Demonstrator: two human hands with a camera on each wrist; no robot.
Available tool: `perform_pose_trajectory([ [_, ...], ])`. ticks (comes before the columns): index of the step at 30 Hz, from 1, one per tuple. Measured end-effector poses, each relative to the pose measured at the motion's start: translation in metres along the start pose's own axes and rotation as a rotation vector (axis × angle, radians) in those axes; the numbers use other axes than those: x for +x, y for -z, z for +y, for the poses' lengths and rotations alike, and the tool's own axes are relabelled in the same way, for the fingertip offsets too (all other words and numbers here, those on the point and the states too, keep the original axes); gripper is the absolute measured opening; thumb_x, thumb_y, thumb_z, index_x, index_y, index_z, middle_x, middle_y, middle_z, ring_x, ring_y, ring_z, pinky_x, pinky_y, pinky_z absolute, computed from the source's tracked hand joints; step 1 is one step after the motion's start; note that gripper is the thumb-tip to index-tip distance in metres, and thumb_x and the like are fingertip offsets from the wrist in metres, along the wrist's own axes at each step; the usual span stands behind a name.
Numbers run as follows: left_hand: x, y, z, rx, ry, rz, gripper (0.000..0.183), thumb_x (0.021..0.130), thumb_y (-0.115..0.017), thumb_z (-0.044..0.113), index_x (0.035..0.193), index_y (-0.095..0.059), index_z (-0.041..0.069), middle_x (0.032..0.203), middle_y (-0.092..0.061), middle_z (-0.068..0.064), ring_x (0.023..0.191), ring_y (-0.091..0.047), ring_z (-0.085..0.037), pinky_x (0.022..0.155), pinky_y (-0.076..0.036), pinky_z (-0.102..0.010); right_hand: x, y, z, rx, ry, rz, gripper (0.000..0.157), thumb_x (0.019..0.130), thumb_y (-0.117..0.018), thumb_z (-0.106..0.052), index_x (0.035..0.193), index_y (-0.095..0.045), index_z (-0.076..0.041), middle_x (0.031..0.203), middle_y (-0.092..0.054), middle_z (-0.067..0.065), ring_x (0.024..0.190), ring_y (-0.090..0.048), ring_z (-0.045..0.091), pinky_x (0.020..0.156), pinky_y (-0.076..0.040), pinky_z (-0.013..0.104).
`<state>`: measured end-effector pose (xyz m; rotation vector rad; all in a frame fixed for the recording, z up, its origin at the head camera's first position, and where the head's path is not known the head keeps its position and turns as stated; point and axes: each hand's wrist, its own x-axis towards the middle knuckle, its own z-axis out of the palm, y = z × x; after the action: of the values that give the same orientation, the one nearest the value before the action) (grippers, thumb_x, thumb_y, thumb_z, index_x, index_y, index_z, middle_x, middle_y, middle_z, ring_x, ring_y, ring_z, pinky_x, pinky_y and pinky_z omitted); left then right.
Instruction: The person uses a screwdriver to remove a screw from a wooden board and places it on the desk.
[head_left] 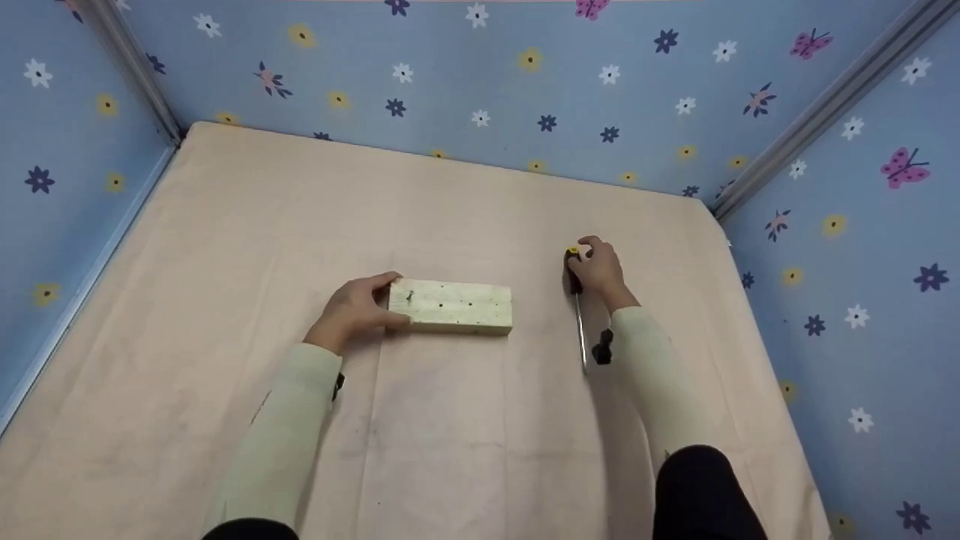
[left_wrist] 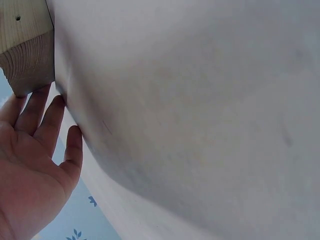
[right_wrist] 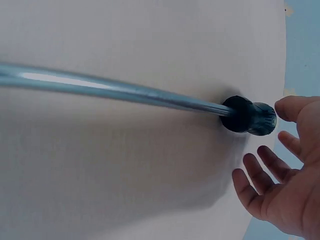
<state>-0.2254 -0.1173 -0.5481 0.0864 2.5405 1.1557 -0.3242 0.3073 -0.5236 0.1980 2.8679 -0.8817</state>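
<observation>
A pale wooden block (head_left: 472,306) lies lengthwise on the cloth, its top dotted with several small dark holes. Near its left end a small screw or nail (head_left: 410,297) sticks up. My left hand (head_left: 358,306) holds that end, thumb on the near side and a finger on the far side; in the left wrist view the fingers touch the block's end (left_wrist: 30,62). To the right lies a screwdriver (head_left: 574,279) with a black and yellow handle, its metal shaft (right_wrist: 125,92) towards me. My right hand (head_left: 600,268) is beside the handle (right_wrist: 247,115), fingers spread and not closed round it.
A pale beige cloth (head_left: 300,195) covers the table. Blue panels with flowers and butterflies (head_left: 450,75) stand at the back, left and right, joined by grey metal posts (head_left: 832,105). Dark wrist straps (head_left: 602,347) show at the sleeves.
</observation>
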Motion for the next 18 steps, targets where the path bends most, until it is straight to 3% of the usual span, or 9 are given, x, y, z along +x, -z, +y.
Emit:
perform_pose_trajectory([
  [3, 0.000, 0.001, -0.001, 0.003, 0.000, -0.004, 0.096, 0.065, -0.083, 0.051, 0.147, -0.041, 0.028, 0.151, -0.043, -0.002, 0.140, -0.036, -0.025, 0.115, -0.031, -0.044, -0.007, 0.000, -0.002, 0.034, 0.073, 0.036, 0.047, 0.093, -0.057, -0.024, 0.137, -0.048, -0.013, 0.130, -0.049, 0.017, 0.115, -0.051, 0.032, 0.093, -0.047, 0.046],
  [8, 0.002, 0.000, -0.003, 0.010, 0.003, -0.008, 0.098, 0.063, -0.083, 0.055, 0.147, -0.040, 0.028, 0.152, -0.041, -0.003, 0.141, -0.035, -0.026, 0.115, -0.030, -0.046, -0.022, 0.000, -0.014, 0.101, 0.274, 0.040, 0.043, 0.090, -0.060, -0.022, 0.131, -0.054, -0.012, 0.123, -0.052, 0.018, 0.110, -0.052, 0.037, 0.092, -0.046, 0.048],
  [13, 0.002, 0.000, -0.004, 0.019, -0.014, -0.002, 0.098, 0.064, -0.082, 0.055, 0.148, -0.040, 0.025, 0.152, -0.041, -0.004, 0.141, -0.035, -0.027, 0.115, -0.030, -0.045, -0.039, -0.006, -0.031, 0.105, 0.441, -0.026, 0.044, 0.088, -0.062, -0.020, 0.130, -0.056, -0.012, 0.125, -0.054, 0.019, 0.110, -0.052, 0.041, 0.091, -0.044, 0.050],
  [18, 0.004, -0.001, -0.003, 0.019, -0.023, -0.001, 0.099, 0.064, -0.083, 0.055, 0.148, -0.040, 0.024, 0.151, -0.043, -0.004, 0.141, -0.036, -0.026, 0.115, -0.029, -0.045, -0.055, -0.017, -0.043, 0.072, 0.503, -0.114, 0.047, 0.088, -0.065, -0.021, 0.134, -0.056, -0.018, 0.133, -0.054, 0.007, 0.123, -0.050, 0.031, 0.098, -0.045, 0.051],
])
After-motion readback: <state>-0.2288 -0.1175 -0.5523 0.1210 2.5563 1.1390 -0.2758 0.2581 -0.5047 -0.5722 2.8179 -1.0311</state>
